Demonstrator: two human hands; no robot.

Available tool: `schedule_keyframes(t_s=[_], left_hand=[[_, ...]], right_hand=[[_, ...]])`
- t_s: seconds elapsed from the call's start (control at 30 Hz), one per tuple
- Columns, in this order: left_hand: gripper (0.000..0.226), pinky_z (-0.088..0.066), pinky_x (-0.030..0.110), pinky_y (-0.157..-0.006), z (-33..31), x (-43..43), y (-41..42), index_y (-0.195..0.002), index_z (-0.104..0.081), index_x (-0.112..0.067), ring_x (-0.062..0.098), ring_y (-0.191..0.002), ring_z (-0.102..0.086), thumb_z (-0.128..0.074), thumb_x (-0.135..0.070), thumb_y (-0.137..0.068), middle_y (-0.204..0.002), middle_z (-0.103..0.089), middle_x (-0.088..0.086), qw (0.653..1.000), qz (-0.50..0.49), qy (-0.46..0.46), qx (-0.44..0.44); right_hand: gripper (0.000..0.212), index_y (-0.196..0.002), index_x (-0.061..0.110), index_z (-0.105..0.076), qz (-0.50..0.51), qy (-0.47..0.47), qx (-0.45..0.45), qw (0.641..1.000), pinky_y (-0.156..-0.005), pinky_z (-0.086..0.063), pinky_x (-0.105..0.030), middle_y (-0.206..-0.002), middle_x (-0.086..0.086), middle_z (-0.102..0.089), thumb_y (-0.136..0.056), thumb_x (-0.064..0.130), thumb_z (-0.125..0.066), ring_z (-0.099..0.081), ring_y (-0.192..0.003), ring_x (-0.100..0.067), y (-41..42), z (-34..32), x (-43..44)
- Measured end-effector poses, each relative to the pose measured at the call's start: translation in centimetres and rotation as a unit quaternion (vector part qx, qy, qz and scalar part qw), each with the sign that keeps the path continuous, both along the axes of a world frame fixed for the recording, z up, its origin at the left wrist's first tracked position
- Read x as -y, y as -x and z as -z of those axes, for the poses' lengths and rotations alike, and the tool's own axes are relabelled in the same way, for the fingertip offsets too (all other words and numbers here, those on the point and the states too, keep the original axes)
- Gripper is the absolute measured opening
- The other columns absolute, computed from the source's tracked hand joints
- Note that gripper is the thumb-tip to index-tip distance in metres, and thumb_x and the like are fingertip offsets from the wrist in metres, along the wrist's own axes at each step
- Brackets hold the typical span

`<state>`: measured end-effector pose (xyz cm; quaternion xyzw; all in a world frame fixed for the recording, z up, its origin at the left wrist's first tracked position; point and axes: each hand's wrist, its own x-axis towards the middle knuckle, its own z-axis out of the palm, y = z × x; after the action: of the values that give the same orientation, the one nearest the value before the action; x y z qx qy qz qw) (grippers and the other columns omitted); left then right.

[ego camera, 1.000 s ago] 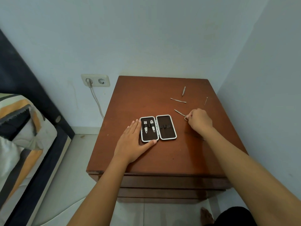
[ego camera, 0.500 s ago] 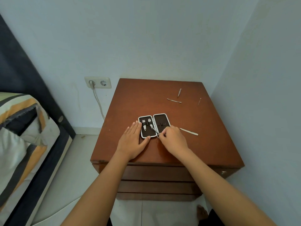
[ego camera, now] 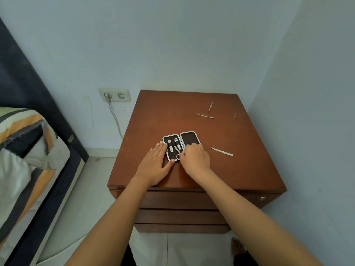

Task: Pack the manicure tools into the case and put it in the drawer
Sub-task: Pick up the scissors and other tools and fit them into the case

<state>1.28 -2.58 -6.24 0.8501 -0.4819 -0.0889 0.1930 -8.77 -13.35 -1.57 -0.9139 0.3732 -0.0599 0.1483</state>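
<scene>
Case (ego camera: 190, 140) lay open on the worktop (ego camera: 240, 169), left hand (ego camera: 155, 166) flat beside it; right hand (ego camera: 195, 160) fingers pinched small scissors (ego camera: 177, 153) over its left half. Misaligned, they could snag or slip out.

- A bedroom in a home is shown.
- A wooden bedside cabinet (ego camera: 192, 120) with stacked drawer fronts (ego camera: 180, 200) is set into a corner of pale blue painted walls (ego camera: 172, 45).
- A bed (ego camera: 63, 169) with a dark frame is seen at the left, covered by striped bedding (ego camera: 21, 143).
- A double wall socket (ego camera: 114, 95) with a cable (ego camera: 115, 120) plugged in is mounted low beside the cabinet.
- The floor (ego camera: 92, 198) is laid with pale tiles.
</scene>
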Motion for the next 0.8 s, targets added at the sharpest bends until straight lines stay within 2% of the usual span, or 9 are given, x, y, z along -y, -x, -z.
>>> schedule_keyframes(t_s=[0.1,0.2,0.3,0.47,0.67,0.8], left_hand=[[0.067,0.003,0.024,-0.114,0.1,-0.1,0.0,-0.149,-0.005,-0.016,0.01,-0.145,0.002,-0.032,-0.047,-0.096,-0.158,-0.003,0.001,1.0,0.006,-0.002,0.005],[0.069,0.004,0.023,-0.113,0.3,-0.1,0.0,-0.149,-0.004,-0.017,0.009,-0.144,0.002,-0.026,-0.053,-0.094,-0.158,-0.003,0.001,1.0,0.006,-0.001,0.019],[0.075,0.005,0.023,-0.113,0.5,-0.1,0.1,-0.149,-0.003,-0.017,0.009,-0.144,0.003,-0.016,-0.057,-0.087,-0.158,-0.002,0.001,1.0,0.005,-0.007,0.029],[0.075,0.007,0.022,-0.112,0.4,-0.2,0.2,-0.149,-0.002,-0.017,0.008,-0.144,0.004,-0.013,-0.056,-0.086,-0.158,0.0,0.0,0.999,0.004,-0.01,0.034],[0.074,0.006,0.022,-0.112,0.5,-0.2,0.1,-0.149,-0.003,-0.018,0.007,-0.144,0.003,-0.016,-0.059,-0.089,-0.158,-0.002,0.0,0.999,0.001,-0.001,0.034],[0.086,0.005,0.021,-0.112,0.5,-0.1,0.3,-0.149,-0.009,-0.018,0.007,-0.144,-0.001,-0.007,-0.065,-0.078,-0.158,-0.007,-0.001,0.999,-0.011,0.021,0.031]], right_hand=[[0.023,-0.099,0.011,-0.063,-0.031,0.029,0.051,0.998,-0.085,-0.04,-0.039,-0.107,-0.007,-0.06,-0.092,0.023,-0.046,-0.049,-0.109,-0.027,0.0,0.9,0.0],[0.021,-0.097,0.01,-0.066,-0.087,0.083,0.099,0.988,-0.078,-0.042,-0.039,-0.101,-0.008,-0.061,-0.089,0.019,-0.05,-0.053,-0.1,-0.029,0.8,1.9,0.2],[0.022,-0.099,0.013,-0.069,-0.122,0.112,0.116,0.979,-0.072,-0.044,-0.039,-0.098,-0.007,-0.062,-0.086,0.018,-0.052,-0.056,-0.094,-0.029,1.4,2.6,0.5],[0.026,-0.104,0.017,-0.068,-0.133,0.121,0.12,0.976,-0.073,-0.043,-0.04,-0.102,-0.004,-0.063,-0.085,0.018,-0.05,-0.057,-0.095,-0.028,1.1,3.1,0.6],[0.029,-0.114,0.019,-0.063,-0.154,0.08,0.127,0.977,-0.081,-0.041,-0.038,-0.11,-0.001,-0.061,-0.09,0.02,-0.047,-0.053,-0.102,-0.024,1.3,3.2,1.2],[0.025,-0.107,0.015,-0.066,-0.113,0.006,0.206,0.972,-0.085,-0.045,-0.04,-0.103,-0.006,-0.061,-0.087,0.014,-0.051,-0.054,-0.099,-0.026,1.3,2.6,4.2]])
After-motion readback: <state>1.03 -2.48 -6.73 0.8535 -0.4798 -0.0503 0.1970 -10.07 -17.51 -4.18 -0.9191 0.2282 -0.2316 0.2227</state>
